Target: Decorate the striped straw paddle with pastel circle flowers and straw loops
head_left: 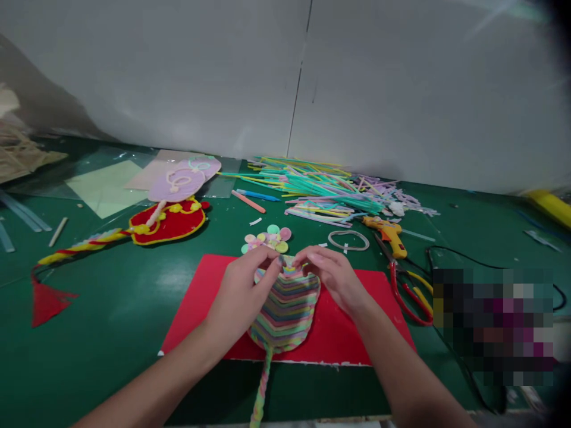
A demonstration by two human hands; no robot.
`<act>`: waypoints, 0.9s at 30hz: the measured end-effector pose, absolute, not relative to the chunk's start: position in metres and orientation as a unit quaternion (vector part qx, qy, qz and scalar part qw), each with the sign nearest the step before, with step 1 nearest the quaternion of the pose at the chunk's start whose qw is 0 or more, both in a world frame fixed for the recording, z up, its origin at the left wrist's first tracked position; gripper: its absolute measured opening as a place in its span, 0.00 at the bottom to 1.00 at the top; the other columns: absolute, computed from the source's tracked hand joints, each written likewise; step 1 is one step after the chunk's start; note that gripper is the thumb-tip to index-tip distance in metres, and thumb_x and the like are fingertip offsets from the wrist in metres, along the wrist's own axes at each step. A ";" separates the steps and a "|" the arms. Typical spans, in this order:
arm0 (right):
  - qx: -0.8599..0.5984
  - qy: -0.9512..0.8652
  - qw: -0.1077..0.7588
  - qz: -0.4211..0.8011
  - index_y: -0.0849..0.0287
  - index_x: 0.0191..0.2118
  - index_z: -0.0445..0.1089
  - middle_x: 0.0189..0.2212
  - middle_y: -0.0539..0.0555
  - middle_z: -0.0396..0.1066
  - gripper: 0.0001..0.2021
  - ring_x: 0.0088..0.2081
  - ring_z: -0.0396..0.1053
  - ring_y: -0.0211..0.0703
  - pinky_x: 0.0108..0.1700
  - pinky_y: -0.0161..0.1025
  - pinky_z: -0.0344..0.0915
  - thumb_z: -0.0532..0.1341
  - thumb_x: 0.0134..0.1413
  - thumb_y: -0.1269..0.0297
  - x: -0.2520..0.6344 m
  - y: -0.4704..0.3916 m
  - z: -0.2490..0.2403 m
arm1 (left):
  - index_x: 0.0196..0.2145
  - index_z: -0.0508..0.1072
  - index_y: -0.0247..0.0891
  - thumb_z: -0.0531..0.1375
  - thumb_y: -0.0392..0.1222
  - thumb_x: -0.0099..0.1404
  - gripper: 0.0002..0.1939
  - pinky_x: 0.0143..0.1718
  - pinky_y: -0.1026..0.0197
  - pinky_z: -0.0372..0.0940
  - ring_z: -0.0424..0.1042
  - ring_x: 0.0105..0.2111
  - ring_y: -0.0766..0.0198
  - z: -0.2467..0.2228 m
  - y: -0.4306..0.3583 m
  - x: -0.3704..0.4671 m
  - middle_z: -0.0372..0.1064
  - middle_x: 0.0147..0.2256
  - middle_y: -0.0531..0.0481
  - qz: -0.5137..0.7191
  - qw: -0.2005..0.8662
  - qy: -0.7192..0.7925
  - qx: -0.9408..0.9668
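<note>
A striped pastel fan (288, 318) made of pipe cleaners lies on a red board (352, 327), its twisted handle (263, 386) pointing toward me. My left hand (245, 291) pinches the fan's top edge from the left, thumb and fingers closed. Close beside it my right hand (336, 276) has its bent fingertips together on the same edge. The fingers partly hide what lies between them. Just beyond the hands sits a cluster of round pastel pieces (267, 238).
Behind lies a pile of pipe cleaners (321, 187). To the right are a yellow glue gun (388, 235), red-handled pliers (408, 300), a coil of wire (348, 240) and a black cord. A red fan (172, 226) and a lilac fan (178, 178) lie left.
</note>
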State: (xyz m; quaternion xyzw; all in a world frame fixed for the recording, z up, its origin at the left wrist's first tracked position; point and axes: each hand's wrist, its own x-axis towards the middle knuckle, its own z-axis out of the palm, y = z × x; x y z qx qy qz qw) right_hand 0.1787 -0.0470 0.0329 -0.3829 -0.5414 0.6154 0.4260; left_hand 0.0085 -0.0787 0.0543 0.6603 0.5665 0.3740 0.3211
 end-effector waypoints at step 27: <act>-0.643 -0.649 0.324 0.245 0.57 0.24 0.61 0.25 0.50 0.63 0.08 0.26 0.59 0.38 0.26 0.34 0.53 0.53 0.53 0.63 0.153 -0.074 0.020 | 0.30 0.62 0.37 0.45 0.36 0.65 0.09 0.31 0.61 0.58 0.64 0.34 0.61 0.027 -0.073 0.016 0.63 0.33 0.47 0.173 0.105 0.580 0.789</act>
